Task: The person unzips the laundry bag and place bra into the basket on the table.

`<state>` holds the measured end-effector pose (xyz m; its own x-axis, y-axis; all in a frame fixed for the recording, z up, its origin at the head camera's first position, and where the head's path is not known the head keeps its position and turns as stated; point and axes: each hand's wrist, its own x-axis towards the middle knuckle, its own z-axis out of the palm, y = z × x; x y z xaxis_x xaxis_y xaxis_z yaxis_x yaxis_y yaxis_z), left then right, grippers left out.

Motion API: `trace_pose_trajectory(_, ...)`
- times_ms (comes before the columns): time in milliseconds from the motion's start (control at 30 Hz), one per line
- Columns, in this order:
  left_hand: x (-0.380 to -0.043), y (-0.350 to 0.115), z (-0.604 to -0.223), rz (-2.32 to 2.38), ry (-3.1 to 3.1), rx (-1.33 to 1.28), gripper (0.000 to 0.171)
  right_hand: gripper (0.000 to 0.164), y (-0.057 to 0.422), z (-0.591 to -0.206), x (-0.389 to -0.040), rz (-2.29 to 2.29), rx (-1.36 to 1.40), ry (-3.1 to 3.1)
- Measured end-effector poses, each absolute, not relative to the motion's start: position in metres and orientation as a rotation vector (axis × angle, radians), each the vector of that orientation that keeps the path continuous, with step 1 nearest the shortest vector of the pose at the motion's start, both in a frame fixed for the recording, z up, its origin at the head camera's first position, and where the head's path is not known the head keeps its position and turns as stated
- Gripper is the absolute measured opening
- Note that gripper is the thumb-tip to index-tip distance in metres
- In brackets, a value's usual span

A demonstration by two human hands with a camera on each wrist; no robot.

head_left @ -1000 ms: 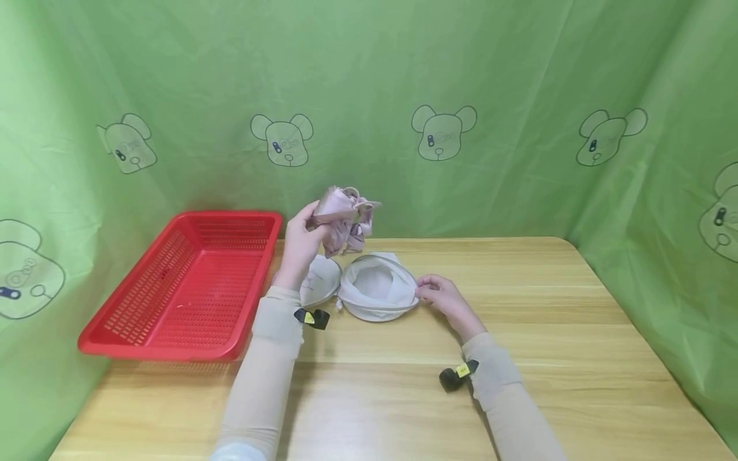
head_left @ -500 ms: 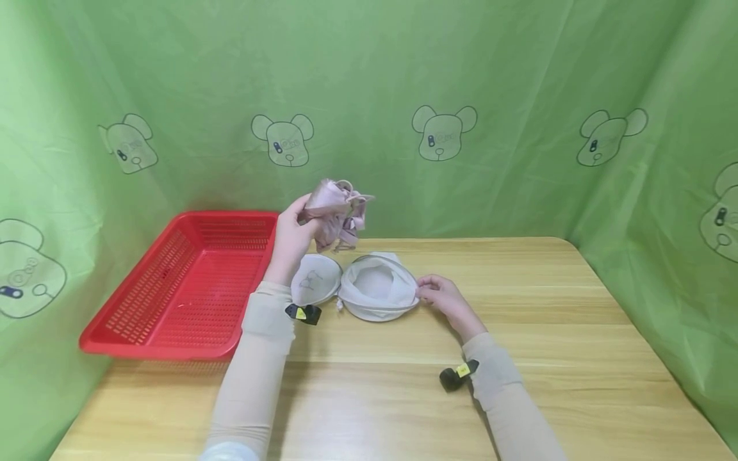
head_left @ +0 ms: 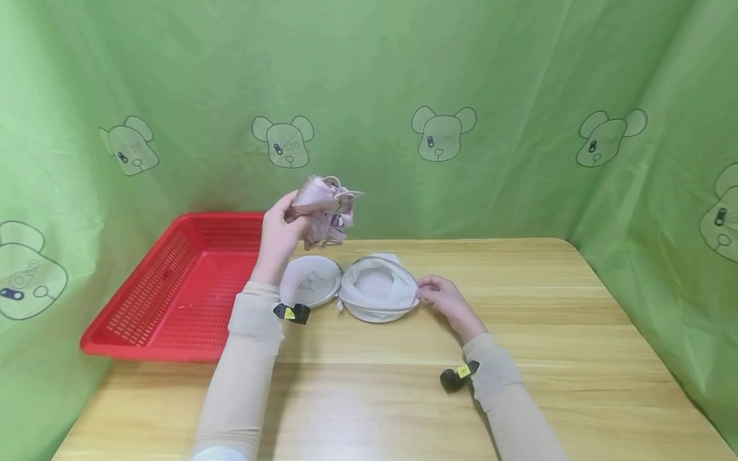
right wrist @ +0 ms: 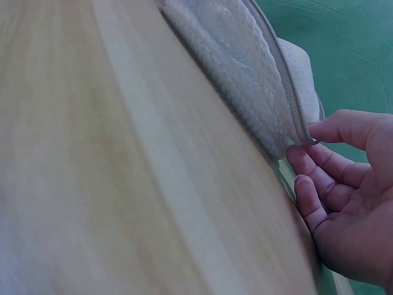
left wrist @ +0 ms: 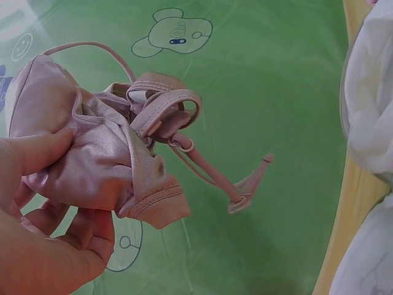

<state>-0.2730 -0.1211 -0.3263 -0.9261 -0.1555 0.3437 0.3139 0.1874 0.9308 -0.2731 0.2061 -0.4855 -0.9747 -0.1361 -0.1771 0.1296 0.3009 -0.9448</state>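
My left hand [head_left: 275, 240] holds up a folded, dusty-pink bra [head_left: 319, 208] over the far part of the table. In the left wrist view its smooth cup [left wrist: 49, 101] sits between thumb and fingers, and thin straps [left wrist: 206, 169] stick out to the right. A white mesh laundry bag [head_left: 377, 314] stands unzipped below, its round lid [head_left: 311, 282] folded out to the left. My right hand [head_left: 452, 304] pinches the bag's right edge. The right wrist view has thumb and forefinger at the end of the zip [right wrist: 288, 74].
A red perforated plastic basket [head_left: 167, 353] stands at the left, partly behind the left arm. The wooden table [head_left: 548, 358] ends at a green curtain [head_left: 357, 64] printed with bear heads. Each wrist wears a small black camera.
My left hand has moved left and slightly up with the bra, uncovering more of the bag's lid. The right hand stays at the bag's edge.
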Motion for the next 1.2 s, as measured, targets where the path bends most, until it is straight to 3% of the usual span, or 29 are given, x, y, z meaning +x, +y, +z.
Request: trace_pose_trajectory(1200, -0.257, -0.165, -0.304, -1.632, -2.168, -0.081, 0.049, 0.038, 0.206, -0.485, -0.272, -1.74, -0.019, 2.336)
